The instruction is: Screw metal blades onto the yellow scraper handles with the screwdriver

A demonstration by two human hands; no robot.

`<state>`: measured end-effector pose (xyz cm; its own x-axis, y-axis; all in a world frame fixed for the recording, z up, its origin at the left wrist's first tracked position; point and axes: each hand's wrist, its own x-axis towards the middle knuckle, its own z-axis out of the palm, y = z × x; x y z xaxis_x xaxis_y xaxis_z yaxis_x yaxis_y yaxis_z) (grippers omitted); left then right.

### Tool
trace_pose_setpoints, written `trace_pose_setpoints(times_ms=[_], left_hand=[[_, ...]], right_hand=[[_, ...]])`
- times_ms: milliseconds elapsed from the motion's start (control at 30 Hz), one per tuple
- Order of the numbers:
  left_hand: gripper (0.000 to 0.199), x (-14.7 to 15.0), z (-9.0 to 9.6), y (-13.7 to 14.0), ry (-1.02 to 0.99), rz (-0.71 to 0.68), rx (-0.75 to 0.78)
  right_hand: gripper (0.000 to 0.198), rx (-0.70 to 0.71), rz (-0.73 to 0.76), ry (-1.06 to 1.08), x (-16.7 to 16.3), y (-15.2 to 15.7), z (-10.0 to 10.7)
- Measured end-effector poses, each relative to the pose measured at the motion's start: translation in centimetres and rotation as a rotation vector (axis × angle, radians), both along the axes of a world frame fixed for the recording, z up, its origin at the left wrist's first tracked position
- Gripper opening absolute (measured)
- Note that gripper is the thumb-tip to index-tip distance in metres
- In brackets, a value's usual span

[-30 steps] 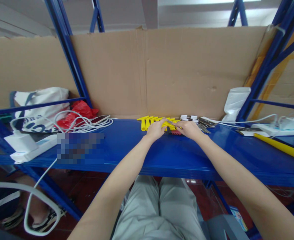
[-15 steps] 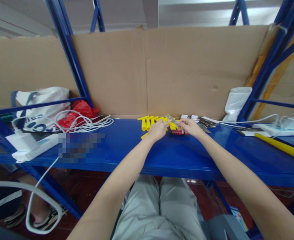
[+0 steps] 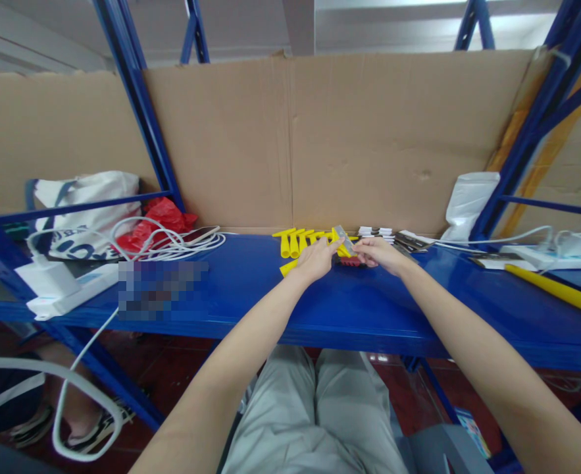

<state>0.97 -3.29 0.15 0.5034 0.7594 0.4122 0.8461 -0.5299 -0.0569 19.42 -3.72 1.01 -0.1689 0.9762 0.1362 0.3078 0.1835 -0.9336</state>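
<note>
My left hand (image 3: 316, 259) is closed around a yellow-handled scraper (image 3: 288, 268), whose handle end sticks out to the left below the palm. Between my hands, a flat grey metal blade (image 3: 345, 242) lies tilted over the scraper's yellow head. My right hand (image 3: 379, 254) pinches the lower right end of this blade with its fingertips. Behind my left hand, several more yellow scrapers (image 3: 294, 243) lie in a row. A red object (image 3: 349, 262), partly hidden, sits on the shelf under the blade.
Packs of blades (image 3: 375, 233) and dark flat pieces (image 3: 411, 242) lie right of my hands on the blue shelf (image 3: 251, 289). White cables (image 3: 181, 245) and a power strip (image 3: 77, 293) are left. A long yellow object (image 3: 556, 289) lies right. Cardboard (image 3: 369, 145) stands behind.
The blade has turned so that more of its flat face shows, and it sits slightly farther right. My right fingers have shifted slightly at its end; more of the yellow handle shows by my left hand.
</note>
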Motion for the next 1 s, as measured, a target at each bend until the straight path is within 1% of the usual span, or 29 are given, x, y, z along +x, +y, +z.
trace_pose_setpoints(times_ms=[233,467,767,933,1000], left_hand=[[0.048,0.05,0.17,-0.22,0.010,0.010,-0.009],[0.049,0.21,-0.15,-0.21,0.032,-0.068,0.008],[0.052,0.24,-0.35,0.10,0.021,-0.104,-0.029],[0.051,0.23,-0.28,0.02,0.016,-0.112,-0.032],[0.051,0.28,-0.22,-0.11,0.018,-0.122,-0.030]], right_hand=[[0.022,-0.089,0.003,0.081,-0.18,-0.06,-0.06],[0.018,-0.118,-0.048,0.114,-0.58,0.23,-0.28],[0.019,-0.140,0.035,0.144,-0.61,-0.23,-0.35],[0.010,-0.192,0.023,0.188,-0.52,-0.30,-0.01],[0.010,-0.202,0.009,0.219,-0.58,-0.25,0.08]])
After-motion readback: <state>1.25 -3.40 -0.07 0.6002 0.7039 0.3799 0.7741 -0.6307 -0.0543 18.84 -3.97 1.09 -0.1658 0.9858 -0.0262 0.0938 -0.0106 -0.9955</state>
